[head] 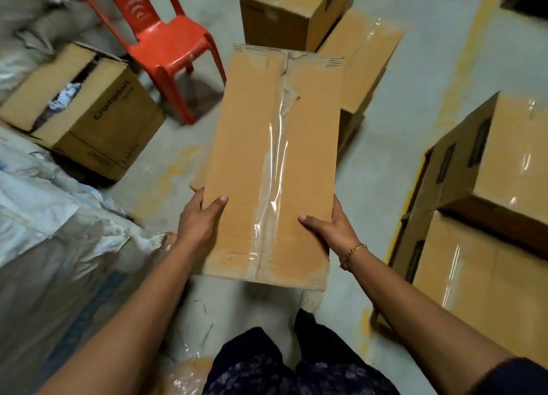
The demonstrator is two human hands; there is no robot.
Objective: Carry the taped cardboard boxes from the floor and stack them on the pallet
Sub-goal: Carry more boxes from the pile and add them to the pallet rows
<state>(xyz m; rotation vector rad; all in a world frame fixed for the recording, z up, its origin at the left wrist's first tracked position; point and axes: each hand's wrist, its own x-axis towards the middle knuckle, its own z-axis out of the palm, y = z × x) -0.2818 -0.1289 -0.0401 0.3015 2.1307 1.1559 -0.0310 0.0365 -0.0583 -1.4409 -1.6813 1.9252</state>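
A long taped cardboard box is held above the floor in front of me, its clear tape strip running down the middle. My left hand grips its left side near the close end, thumb on top. My right hand, with a gold bracelet at the wrist, grips the right side the same way. Two taped boxes are stacked at the right, one on the other. More taped boxes stand beyond the held one: a tall one and a flatter one. No pallet shows.
A red plastic chair stands at the back left. An open printed box sits left of it. Grey and white sacks fill the left side. Yellow floor lines run at the right. My legs are at the bottom edge.
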